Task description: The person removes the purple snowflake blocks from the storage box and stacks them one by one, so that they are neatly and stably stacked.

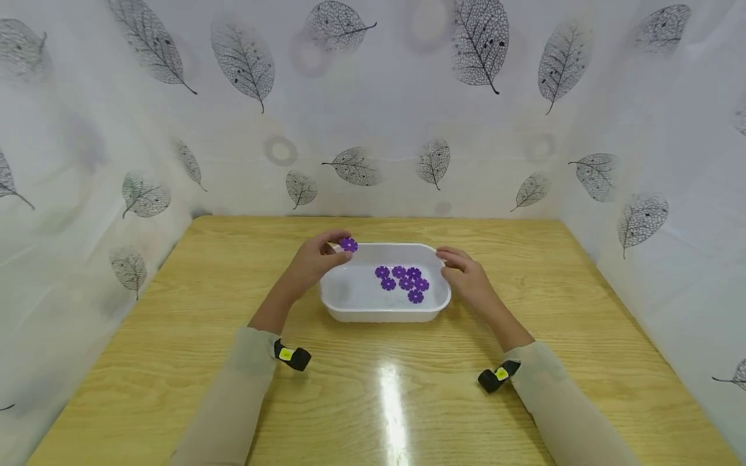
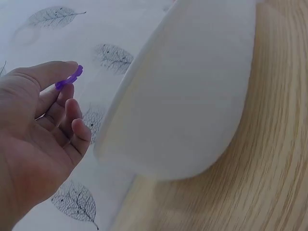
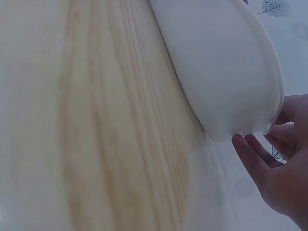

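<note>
The left hand (image 1: 315,262) pinches one purple flower (image 1: 349,244) between thumb and finger, and its other fingers bend loosely below. That flower is up by the far left corner of the tub (image 1: 384,316). It looks thin and light, likely a bit stiff, and maybe a little slick. Its flat faces or its edge seem the best place to pinch, softly, so the petals don't bend.

The right hand (image 1: 471,278) holds the tub's right end, thumb at the rim and fingers bent along the outside. The tub looks hard, smooth and not very heavy, so the rim should be easy to hold.

More purple flowers (image 1: 406,283) lie in a bunch on the tub's floor, right of its middle. The tub sits on the wood table (image 1: 338,388). A white sheet (image 1: 227,155) with gray leaves hangs behind.
</note>
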The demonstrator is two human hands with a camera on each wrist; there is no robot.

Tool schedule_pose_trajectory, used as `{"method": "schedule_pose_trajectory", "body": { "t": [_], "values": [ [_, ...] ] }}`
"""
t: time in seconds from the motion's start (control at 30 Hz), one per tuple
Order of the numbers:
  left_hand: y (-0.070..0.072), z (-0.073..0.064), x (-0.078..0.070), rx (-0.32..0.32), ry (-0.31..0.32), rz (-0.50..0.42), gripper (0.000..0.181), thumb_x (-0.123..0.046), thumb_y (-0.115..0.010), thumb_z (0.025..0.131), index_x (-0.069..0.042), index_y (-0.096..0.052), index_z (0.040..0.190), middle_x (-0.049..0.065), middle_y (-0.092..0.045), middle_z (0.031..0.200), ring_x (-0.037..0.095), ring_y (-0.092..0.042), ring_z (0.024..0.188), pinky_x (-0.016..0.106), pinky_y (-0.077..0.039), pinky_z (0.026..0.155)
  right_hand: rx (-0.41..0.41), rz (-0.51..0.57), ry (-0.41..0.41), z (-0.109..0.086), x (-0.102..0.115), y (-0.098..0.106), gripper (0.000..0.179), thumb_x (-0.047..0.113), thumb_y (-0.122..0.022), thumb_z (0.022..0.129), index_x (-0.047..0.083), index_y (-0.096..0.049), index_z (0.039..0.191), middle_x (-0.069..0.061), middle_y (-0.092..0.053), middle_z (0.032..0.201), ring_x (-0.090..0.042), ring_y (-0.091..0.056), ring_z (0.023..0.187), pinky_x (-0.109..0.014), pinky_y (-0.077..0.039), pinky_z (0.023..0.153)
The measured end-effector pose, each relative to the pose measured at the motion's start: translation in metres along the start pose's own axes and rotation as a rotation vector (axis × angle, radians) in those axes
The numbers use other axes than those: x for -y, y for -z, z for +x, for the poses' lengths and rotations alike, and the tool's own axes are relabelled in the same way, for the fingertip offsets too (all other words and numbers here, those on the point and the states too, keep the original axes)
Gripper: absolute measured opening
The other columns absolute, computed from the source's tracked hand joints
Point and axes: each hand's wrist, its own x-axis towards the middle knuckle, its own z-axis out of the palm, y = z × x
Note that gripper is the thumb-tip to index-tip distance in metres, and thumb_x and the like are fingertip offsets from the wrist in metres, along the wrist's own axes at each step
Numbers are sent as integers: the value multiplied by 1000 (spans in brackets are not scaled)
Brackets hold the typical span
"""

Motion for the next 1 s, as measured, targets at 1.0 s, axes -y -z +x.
{"method": "schedule_pose_trajectory", "body": {
  "t": [1.0],
  "values": [
    [64, -28, 46, -74, 170, 136, 54, -30, -66, 98, -8, -50, 145, 15, -56, 135, 23, -52, 99, 34, -51, 80, -21, 81, -51, 0, -1, 4, 32, 19, -54, 104, 3, -66, 128, -3, -50, 151, -25, -44, 142, -41, -47, 109]
  ]
}}
